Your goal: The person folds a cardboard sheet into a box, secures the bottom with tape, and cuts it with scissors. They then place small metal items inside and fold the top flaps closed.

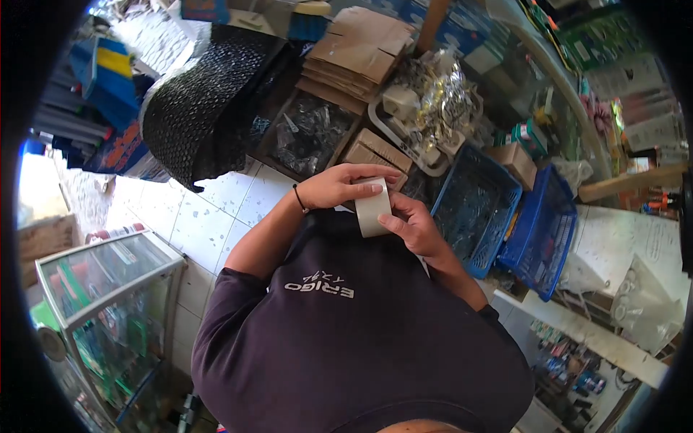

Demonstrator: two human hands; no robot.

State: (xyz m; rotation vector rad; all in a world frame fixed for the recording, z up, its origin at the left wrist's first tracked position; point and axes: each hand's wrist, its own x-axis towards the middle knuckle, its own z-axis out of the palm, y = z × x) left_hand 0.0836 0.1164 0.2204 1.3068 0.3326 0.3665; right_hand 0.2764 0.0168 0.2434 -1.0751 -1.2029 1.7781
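Note:
Close in front of my chest, both hands hold a wide roll of pale tape (pixel 372 213). My left hand (pixel 338 187), with a dark band at the wrist, closes over the roll's far end, thumb along its side. From the other side, my right hand (pixel 415 225) grips the roll with the thumb pressed on its face. Fingers behind the roll are partly hidden. Just beyond my hands sit small brown cardboard boxes (pixel 377 153) and a wooden tray (pixel 278 154) of black plastic-wrapped pieces.
Flattened cardboard (pixel 364 43) is stacked behind the tray. A white basket (pixel 433 169) holds shiny wrapped parts. Blue baskets (pixel 469 256) stand at right, and a black textured sheet (pixel 206 101) curves at left. A glass cabinet (pixel 108 270) stands lower left on the tiled floor.

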